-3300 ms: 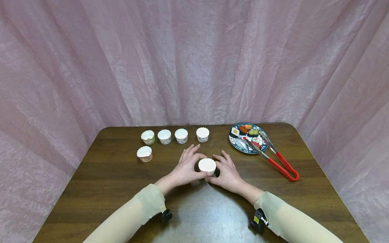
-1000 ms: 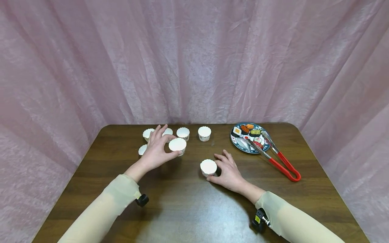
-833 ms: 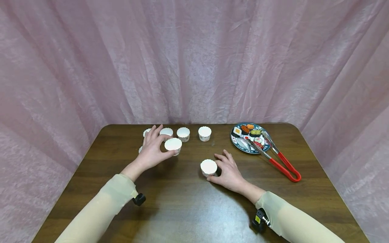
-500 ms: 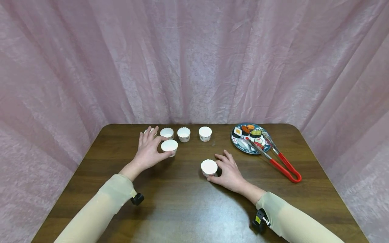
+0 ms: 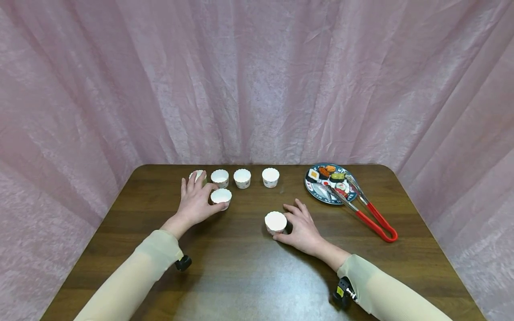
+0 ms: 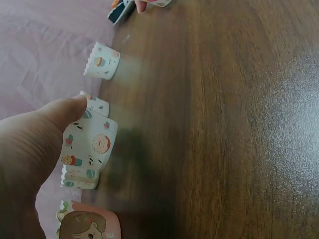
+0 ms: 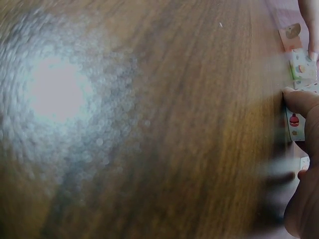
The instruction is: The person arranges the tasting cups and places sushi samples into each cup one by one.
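In the head view my left hand [image 5: 192, 204] pinches a white paper baking cup [image 5: 221, 197] between thumb and fingers, just in front of the back row. Small food prints cover that cup in the left wrist view, where its base is close over the wood. Near the table's middle, my right hand [image 5: 303, 231] curls thumb and finger round another baking cup [image 5: 275, 222]; the right wrist view catches a red print on its side. A baking cup with a cartoon face [image 6: 92, 224] shows below in the left wrist view; my left hand hides it from the head camera.
Several baking cups stand along the back edge, among them a white one [image 5: 242, 178] and one farther right [image 5: 271, 177]. A patterned plate [image 5: 319, 194] of sushi pieces is at back right, with red-handled tongs [image 5: 377, 220] leaning across it. A pink curtain [image 5: 257, 80] hangs behind.
Both hands were together at the middle cup. My left hand has since carried a cup off to the left and lowered it near the back row. My right hand has stayed put.
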